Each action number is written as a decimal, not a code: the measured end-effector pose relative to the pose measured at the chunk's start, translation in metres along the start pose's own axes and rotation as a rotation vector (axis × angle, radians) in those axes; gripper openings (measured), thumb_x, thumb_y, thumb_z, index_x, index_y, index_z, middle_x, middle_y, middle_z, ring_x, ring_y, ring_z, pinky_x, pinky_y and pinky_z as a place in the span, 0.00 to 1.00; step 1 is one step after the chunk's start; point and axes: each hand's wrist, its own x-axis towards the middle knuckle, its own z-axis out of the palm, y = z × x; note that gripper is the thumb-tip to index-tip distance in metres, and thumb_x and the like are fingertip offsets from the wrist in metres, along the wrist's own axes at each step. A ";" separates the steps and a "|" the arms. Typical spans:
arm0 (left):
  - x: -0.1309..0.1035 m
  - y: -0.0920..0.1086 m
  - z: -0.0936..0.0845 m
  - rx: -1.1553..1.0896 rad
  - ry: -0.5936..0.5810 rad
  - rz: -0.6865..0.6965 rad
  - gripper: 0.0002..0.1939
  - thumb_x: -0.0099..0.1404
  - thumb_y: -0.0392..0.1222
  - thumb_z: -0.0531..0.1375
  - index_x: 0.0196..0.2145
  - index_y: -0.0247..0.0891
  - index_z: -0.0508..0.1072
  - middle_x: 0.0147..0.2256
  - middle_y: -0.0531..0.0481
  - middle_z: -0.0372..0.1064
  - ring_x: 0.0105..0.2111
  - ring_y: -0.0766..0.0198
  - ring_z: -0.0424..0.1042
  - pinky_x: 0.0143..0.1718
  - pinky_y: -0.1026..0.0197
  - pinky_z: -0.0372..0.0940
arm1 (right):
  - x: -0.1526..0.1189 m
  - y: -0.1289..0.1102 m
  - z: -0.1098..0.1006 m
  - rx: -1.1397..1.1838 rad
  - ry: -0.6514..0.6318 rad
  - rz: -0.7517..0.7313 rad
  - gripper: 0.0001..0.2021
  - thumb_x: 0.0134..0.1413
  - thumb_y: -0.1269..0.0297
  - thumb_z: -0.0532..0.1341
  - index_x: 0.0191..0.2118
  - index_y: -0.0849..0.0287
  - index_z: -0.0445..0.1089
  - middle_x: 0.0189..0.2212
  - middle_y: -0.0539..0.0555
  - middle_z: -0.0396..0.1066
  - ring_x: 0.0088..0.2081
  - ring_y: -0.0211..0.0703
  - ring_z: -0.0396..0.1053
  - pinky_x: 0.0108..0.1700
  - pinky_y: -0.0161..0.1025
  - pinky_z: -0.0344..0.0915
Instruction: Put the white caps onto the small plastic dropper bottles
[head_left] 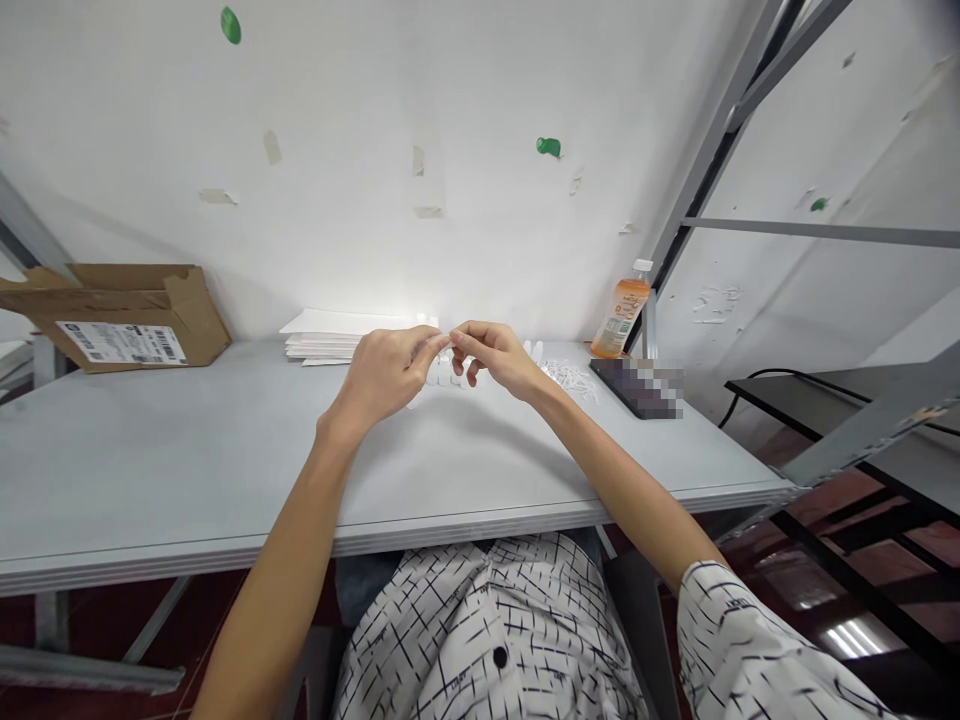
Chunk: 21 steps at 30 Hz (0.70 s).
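My left hand (pixel 388 370) and my right hand (pixel 496 355) meet above the back half of the grey table (pixel 225 450), fingertips close together. Both are closed in a pinch. Whatever sits between the fingertips is too small to make out. Small whitish, partly see-through pieces (pixel 444 378) lie on the table just behind and below the fingers, partly hidden by them. To the right of my right hand is a loose heap of thin white strips (pixel 574 378). A stack of white sheets (pixel 322 338) lies behind my left hand.
An opened cardboard box (pixel 142 318) stands at the back left. On the right are a bottle of orange drink (pixel 622 312) and a dark phone-like slab (pixel 637 388), partly blurred. A white wall (pixel 337 120) rises behind the table, with metal frame bars (pixel 701 170) at the right.
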 end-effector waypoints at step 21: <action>0.000 0.002 -0.002 -0.080 -0.003 -0.096 0.17 0.72 0.57 0.51 0.44 0.42 0.70 0.18 0.58 0.66 0.20 0.63 0.68 0.28 0.61 0.61 | -0.003 -0.004 -0.002 0.014 0.052 -0.037 0.15 0.52 0.52 0.69 0.38 0.58 0.75 0.35 0.52 0.72 0.30 0.37 0.73 0.23 0.32 0.67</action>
